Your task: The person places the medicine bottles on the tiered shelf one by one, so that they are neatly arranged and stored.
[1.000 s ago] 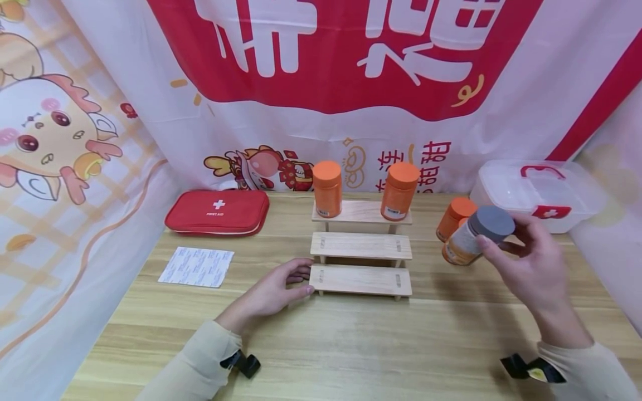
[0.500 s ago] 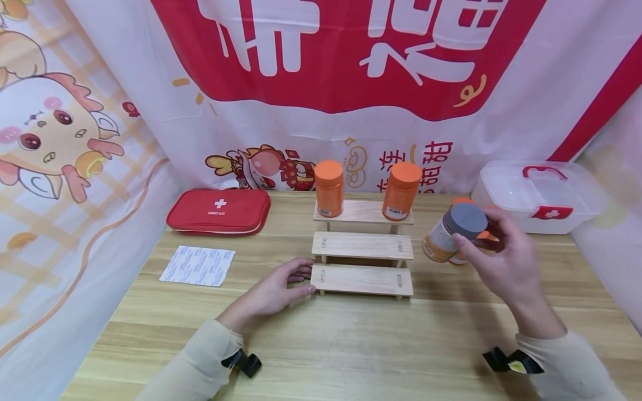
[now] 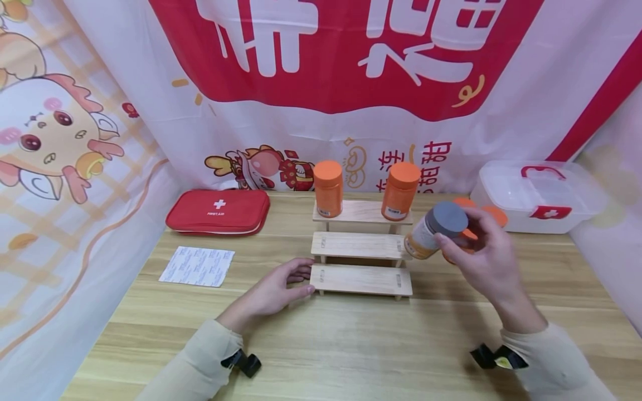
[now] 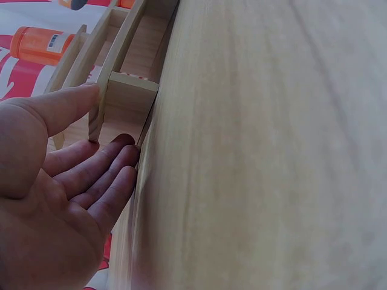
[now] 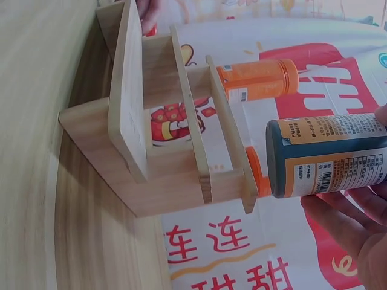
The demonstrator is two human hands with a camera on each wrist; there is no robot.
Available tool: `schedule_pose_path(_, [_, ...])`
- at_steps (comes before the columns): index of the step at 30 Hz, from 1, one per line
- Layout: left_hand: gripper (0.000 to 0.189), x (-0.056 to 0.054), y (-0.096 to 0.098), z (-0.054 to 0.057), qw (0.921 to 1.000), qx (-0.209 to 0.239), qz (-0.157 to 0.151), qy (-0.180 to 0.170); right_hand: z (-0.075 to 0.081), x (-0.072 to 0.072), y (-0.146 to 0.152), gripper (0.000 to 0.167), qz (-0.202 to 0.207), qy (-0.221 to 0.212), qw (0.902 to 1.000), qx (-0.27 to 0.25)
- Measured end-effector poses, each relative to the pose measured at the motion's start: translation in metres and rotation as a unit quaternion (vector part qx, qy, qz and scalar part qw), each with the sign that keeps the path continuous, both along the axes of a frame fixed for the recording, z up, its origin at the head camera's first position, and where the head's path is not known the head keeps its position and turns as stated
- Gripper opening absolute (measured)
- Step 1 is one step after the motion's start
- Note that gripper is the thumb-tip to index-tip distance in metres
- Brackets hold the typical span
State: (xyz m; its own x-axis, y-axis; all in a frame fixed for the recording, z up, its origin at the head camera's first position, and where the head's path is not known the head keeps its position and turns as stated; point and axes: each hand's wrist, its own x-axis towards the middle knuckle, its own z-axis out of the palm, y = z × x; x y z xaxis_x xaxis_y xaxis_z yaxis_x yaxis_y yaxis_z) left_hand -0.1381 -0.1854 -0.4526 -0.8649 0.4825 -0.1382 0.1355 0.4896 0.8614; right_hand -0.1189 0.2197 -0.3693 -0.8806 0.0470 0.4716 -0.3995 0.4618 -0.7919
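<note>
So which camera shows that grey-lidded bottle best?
The right wrist view: the grey-lidded bottle is largest there, with its barcoded label in view. The head view shows it smaller, tilted in the right hand, but includes the lid; the left wrist view, at most a sliver.

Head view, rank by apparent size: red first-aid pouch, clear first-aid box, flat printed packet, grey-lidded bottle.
1. Clear first-aid box
2. Red first-aid pouch
Unranked, both smaller: flat printed packet and grey-lidded bottle look alike; the bottle, lifted in the right hand, may look enlarged.
</note>
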Motion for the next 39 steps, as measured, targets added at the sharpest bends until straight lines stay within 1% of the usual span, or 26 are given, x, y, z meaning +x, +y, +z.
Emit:
schedule_pose_path(8, [0.060,0.000,-0.001,-0.001,1.0000,-0.002,-0.001,0.000,0.002,-0.002,-0.011,0.056,0.010,-0.004,0.9999,0.006])
schedule_pose_path(16, [0.060,0.000,-0.001,-0.001,1.0000,-0.004,0.000,0.000,0.003,-0.004,-0.024,0.053,0.039,0.005,0.9992,-0.005])
schedule_pose_path(22, [0.060,0.000,0.000,0.000,1.0000,-0.007,0.000,0.000,0.002,-0.008,-0.033,0.055,0.062,0.010,0.9979,-0.016])
schedule_pose_path(33, [0.059,0.001,0.000,0.001,1.0000,-0.010,0.002,0.000,0.002,-0.014,-0.048,0.056,0.097,-0.013,0.9945,-0.037])
schedule_pose_path(39, [0.059,0.000,0.000,0.001,1.0000,-0.005,0.002,-0.003,0.001,-0.018,-0.056,0.055,0.114,-0.016,0.9924,-0.043])
